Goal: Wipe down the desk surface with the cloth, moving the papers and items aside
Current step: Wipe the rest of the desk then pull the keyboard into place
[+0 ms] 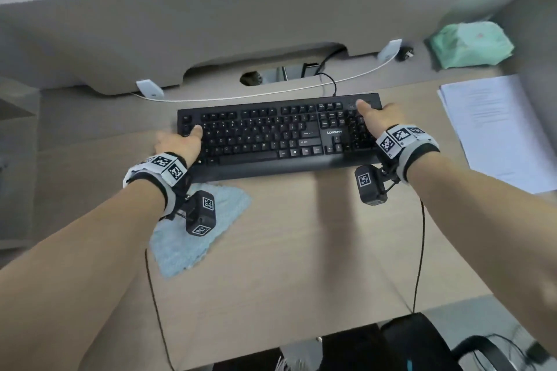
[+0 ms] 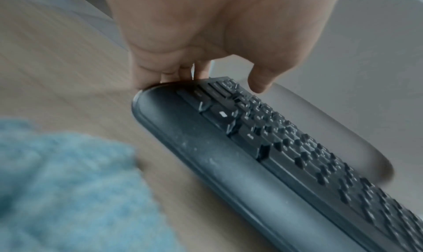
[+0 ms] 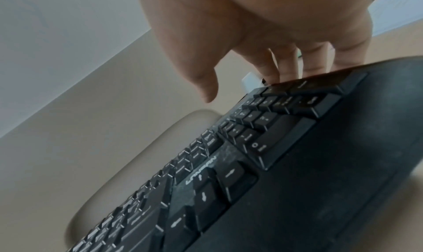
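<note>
A black keyboard [image 1: 265, 135] lies across the middle of the wooden desk [image 1: 286, 265]. My left hand [image 1: 185, 137] grips its left end, thumb on the keys and fingers curled round the edge. My right hand [image 1: 375, 113] grips the right end the same way. The left wrist view shows the left hand [image 2: 215, 80] with its fingers tucked behind the keyboard [image 2: 228, 165]. The right wrist view shows the right hand [image 3: 247, 85] on the keyboard [image 3: 297, 165]. A light blue cloth [image 1: 177, 250] lies flat on the desk under my left wrist, untouched, and appears as a blur, cloth [image 2: 68, 183]. A stack of white papers [image 1: 494, 129] lies at the right.
A crumpled green bag [image 1: 470, 45] sits at the back right corner. A white cable [image 1: 241, 96] runs behind the keyboard, whose black cord goes into a cable opening [image 1: 280, 75]. A grey partition stands at the back. A black chair [image 1: 416, 340] is at the desk's near edge.
</note>
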A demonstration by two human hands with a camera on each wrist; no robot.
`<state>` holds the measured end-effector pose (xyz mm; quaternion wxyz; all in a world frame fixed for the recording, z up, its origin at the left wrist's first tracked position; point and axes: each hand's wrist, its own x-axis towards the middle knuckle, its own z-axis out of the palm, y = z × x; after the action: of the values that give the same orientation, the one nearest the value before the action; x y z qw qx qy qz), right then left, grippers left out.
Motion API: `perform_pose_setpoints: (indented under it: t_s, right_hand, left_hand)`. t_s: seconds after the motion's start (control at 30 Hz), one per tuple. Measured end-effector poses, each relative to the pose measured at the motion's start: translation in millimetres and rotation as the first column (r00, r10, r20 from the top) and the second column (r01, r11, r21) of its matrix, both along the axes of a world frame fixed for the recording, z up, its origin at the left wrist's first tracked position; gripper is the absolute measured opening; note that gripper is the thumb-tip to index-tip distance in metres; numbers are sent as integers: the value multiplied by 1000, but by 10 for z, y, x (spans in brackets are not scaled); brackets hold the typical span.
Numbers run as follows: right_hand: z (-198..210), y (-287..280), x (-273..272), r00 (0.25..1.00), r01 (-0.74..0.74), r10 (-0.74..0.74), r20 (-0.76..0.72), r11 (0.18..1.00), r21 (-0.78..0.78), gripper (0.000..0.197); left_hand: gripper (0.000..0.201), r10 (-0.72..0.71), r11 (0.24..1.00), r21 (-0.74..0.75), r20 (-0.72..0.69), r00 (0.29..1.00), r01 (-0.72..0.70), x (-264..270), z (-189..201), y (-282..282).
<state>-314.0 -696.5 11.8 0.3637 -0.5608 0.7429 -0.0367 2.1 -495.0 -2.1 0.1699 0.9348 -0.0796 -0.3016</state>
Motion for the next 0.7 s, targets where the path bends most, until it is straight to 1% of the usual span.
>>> perform_pose_setpoints:
  t_s: [0.07,0.1,0.23,0.37,0.5,0.7]
  right_hand:
    - [-15,-229,-343,1000,25,-25,-15,1000,-7,69]
    - [-16,-355,-542,999,35,-35,-29,999,-13,69]
    - [-99,-896,-1286,993,96,-100,-65,993,-71,83]
    - [-173,-1391,-1924,985,122,-134,-113,987,-108,83]
    - [-265,-1713,-2362,982,121,-135,-134,987,-106,83]
    - [-431,-1920,-2672,984,133,-145,-107,985,-112,85]
  left_hand:
    - [75,-80,996,31,3,997,80,-374,23,-241]
    - [74,-98,994,45,-3,995,98,-573,5,-383]
    - [77,-118,993,11,-50,992,119,-1274,-170,-930]
    - [73,-141,990,-10,-55,988,141,-1905,-293,-1412]
    - [73,-191,981,3,-71,979,192,-2324,-389,-1743]
    - [72,-254,966,37,-44,966,255,-2605,-451,-1982]
